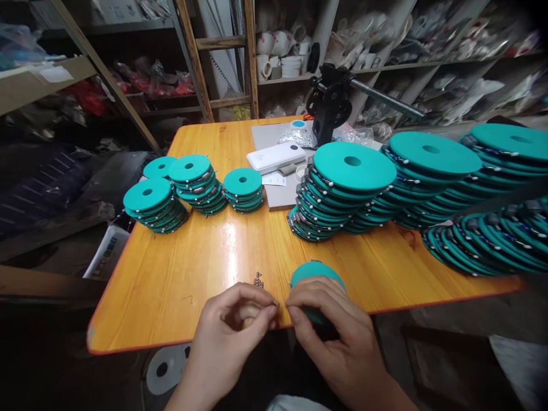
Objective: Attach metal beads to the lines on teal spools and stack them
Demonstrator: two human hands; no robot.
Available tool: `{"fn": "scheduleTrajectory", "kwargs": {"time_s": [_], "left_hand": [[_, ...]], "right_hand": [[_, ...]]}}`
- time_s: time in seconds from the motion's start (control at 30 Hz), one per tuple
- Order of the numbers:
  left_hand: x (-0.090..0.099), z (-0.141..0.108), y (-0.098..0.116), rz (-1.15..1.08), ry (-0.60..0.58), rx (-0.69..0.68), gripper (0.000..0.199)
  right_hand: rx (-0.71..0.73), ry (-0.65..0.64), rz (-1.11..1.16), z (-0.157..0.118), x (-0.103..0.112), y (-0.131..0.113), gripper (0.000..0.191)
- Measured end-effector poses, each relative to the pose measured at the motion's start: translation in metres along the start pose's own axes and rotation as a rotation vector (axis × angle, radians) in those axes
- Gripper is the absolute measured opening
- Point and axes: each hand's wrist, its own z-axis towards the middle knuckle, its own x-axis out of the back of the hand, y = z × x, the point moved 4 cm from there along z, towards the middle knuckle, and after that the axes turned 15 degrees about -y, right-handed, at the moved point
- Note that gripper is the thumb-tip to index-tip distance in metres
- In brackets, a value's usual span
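Shelves of white ceramic mugs (278, 57) stand behind the pine table (162, 274) where we sit, a black bench clamp (329, 103) at its far edge. Leaning stacks of teal discs (353, 162) fill the right side, apparently finished, with shorter stacks (188, 168) at left; how many remain, we cannot tell. One loose teal disc (317, 274) sits apart at the near edge, gripped by our right hand (329, 337). Our left hand (226, 348) pinches narrowly beside it, holding something too fine to see, near scattered metal beads (258, 279).
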Motion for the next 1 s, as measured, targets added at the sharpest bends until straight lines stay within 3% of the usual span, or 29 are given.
{"fn": "scheduleTrajectory", "kwargs": {"time_s": [0.73, 1.0], "left_hand": [[-0.0002, -0.0019, 0.0009, 0.021, 0.03, -0.041, 0.004], [0.0007, -0.0054, -0.0019, 0.006, 0.004, 0.042, 0.003]], "right_hand": [[0.001, -0.017, -0.041, 0.0032, -0.0007, 0.0003, 0.012], [-0.001, -0.036, -0.022, -0.0001, -0.0015, 0.0026, 0.011]]}}
